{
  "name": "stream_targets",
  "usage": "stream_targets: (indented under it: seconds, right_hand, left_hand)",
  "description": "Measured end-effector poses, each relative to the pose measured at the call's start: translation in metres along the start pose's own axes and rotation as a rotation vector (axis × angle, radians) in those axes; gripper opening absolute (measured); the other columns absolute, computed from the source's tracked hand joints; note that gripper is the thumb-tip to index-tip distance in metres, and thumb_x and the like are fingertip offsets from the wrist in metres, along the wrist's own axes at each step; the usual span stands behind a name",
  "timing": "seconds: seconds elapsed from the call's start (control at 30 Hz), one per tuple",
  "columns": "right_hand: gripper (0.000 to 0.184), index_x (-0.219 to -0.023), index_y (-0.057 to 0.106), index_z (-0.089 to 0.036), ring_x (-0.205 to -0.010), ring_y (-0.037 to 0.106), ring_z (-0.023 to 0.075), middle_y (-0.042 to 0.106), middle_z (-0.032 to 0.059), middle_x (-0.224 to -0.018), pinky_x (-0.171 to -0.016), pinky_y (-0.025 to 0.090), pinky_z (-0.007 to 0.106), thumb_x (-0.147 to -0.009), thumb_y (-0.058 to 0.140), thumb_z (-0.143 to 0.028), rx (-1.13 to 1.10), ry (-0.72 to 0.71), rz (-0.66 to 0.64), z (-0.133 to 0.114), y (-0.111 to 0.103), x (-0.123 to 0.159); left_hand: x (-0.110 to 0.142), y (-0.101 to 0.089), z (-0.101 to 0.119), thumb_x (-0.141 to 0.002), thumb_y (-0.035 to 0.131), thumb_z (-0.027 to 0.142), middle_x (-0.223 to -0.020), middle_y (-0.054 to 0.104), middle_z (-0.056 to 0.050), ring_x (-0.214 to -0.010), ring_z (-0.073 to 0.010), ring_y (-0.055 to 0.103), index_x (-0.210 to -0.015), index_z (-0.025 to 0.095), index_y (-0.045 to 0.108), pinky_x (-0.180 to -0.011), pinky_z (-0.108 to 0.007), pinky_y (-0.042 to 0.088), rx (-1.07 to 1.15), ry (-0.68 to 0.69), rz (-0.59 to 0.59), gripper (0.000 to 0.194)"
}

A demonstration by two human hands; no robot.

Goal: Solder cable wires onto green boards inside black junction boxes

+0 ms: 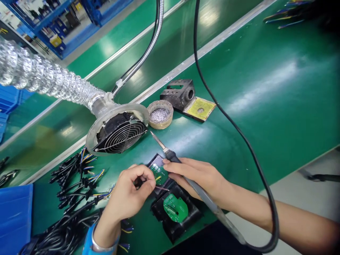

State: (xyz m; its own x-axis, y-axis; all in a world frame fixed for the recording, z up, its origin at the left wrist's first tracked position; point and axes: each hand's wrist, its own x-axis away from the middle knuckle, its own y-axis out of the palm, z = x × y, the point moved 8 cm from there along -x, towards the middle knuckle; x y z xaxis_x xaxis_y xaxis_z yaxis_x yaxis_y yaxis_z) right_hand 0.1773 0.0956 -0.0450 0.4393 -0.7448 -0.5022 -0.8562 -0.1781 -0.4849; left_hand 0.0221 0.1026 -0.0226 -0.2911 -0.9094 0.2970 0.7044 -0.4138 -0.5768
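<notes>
My right hand (199,175) is closed around a soldering iron (172,156), its metal tip pointing up and left toward the fume fan. Thumb and fingers of my left hand (135,191) pinch a cable, whose thin yellow and reddish wire ends (158,178) stick out over the work. Below the hands lies a black plastic housing (174,226) with a rounded green circuit board (175,208) in it. Just behind it sits a second green board (158,170), partly covered by my fingers.
A round fume fan (124,138) on a foil duct (53,76) hangs at left. Near it stand a bowl of solder bits (160,115) and an iron stand (179,94) with a yellow sponge (200,109). Black cables (71,187) and a blue bin (16,216) lie left.
</notes>
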Motion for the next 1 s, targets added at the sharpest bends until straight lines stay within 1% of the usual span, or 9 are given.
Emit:
stream_targets:
  seconds: [0.1,0.2,0.3,0.43,0.57,0.7,0.8,0.9,1.0]
  right_hand:
    - [0.034,-0.124,0.057,-0.022,-0.090,0.069,0.0137,0.069,0.0062,-0.108,-0.078,0.058,0.023,-0.091,0.057,-0.014,0.037,-0.007,-0.009,-0.001,-0.001,0.000]
    - [0.033,-0.124,0.057,-0.021,-0.089,0.069,0.0135,0.070,0.0063,-0.107,-0.078,0.058,0.023,-0.091,0.057,-0.014,0.050,-0.018,-0.004,-0.002,-0.002,-0.001]
    - [0.033,-0.123,0.058,-0.022,-0.088,0.069,0.0140,0.070,0.0060,-0.105,-0.078,0.058,0.024,-0.091,0.056,-0.013,0.047,-0.020,0.001,-0.001,-0.003,-0.001]
    - [0.033,-0.123,0.058,-0.022,-0.086,0.068,0.0137,0.070,0.0054,-0.102,-0.077,0.058,0.024,-0.092,0.055,-0.013,0.036,-0.020,-0.001,0.000,-0.002,0.000]
    - [0.033,-0.123,0.059,-0.022,-0.080,0.067,0.0127,0.070,0.0037,-0.097,-0.073,0.058,0.023,-0.092,0.052,-0.012,0.037,-0.017,0.009,0.000,-0.003,-0.002]
    - [0.035,-0.120,0.060,-0.020,-0.063,0.061,0.0102,0.067,0.0003,-0.079,-0.060,0.053,0.021,-0.090,0.051,-0.005,-0.027,-0.051,0.098,-0.005,-0.016,-0.009]
    - [0.040,-0.127,0.057,-0.019,-0.064,0.060,0.0119,0.066,0.0011,-0.077,-0.059,0.052,0.024,-0.089,0.053,-0.005,-0.114,-0.083,0.169,-0.011,-0.032,-0.013]
    - [0.038,-0.126,0.060,-0.019,-0.067,0.060,0.0151,0.066,0.0046,-0.080,-0.057,0.052,0.028,-0.089,0.052,-0.012,-0.174,-0.065,0.166,-0.013,-0.042,-0.015]
    - [0.034,-0.115,0.066,-0.019,-0.062,0.058,0.0145,0.067,0.0055,-0.079,-0.054,0.050,0.028,-0.085,0.052,-0.012,-0.232,-0.007,0.124,-0.010,-0.041,-0.014]
  left_hand:
    - [0.001,-0.001,-0.005,-0.088,0.054,0.017,-0.071,0.063,0.003,-0.070,-0.0145,0.056,-0.080,0.021,0.061,-0.067,-0.028,0.044,-0.216,-0.010,0.070,0.012]
    - [0.005,0.000,-0.001,-0.089,0.054,0.015,-0.083,0.069,0.000,-0.079,-0.0187,0.058,-0.096,0.022,0.067,-0.073,-0.032,0.045,-0.562,0.083,0.182,0.017]
    - [0.007,0.007,0.002,-0.090,0.054,0.014,-0.088,0.070,-0.002,-0.080,-0.0192,0.059,-0.103,0.023,0.068,-0.073,-0.031,0.048,-0.732,0.173,0.212,0.021]
    - [0.009,0.010,0.006,-0.092,0.051,0.013,-0.092,0.068,-0.004,-0.082,-0.0194,0.060,-0.111,0.019,0.065,-0.073,-0.032,0.050,-0.811,0.224,0.226,0.024]
    - [0.010,0.011,0.007,-0.093,0.051,0.013,-0.089,0.067,-0.003,-0.078,-0.0185,0.057,-0.104,0.022,0.068,-0.069,-0.031,0.049,-0.852,0.225,0.260,0.023]
    - [0.012,0.013,0.008,-0.091,0.054,0.013,-0.090,0.066,-0.003,-0.075,-0.0181,0.056,-0.103,0.022,0.069,-0.065,-0.030,0.048,-0.881,0.226,0.304,0.021]
    - [0.013,0.012,0.007,-0.091,0.054,0.012,-0.095,0.065,-0.004,-0.074,-0.0174,0.056,-0.103,0.021,0.069,-0.064,-0.030,0.049,-0.868,0.218,0.324,0.021]
    - [0.014,0.012,0.008,-0.090,0.053,0.011,-0.090,0.065,-0.003,-0.076,-0.0178,0.057,-0.100,0.020,0.069,-0.067,-0.030,0.050,-0.847,0.206,0.325,0.021]
    - [0.013,0.011,0.008,-0.090,0.052,0.010,-0.087,0.065,-0.004,-0.077,-0.0187,0.055,-0.095,0.021,0.070,-0.068,-0.031,0.050,-0.858,0.180,0.336,0.022]
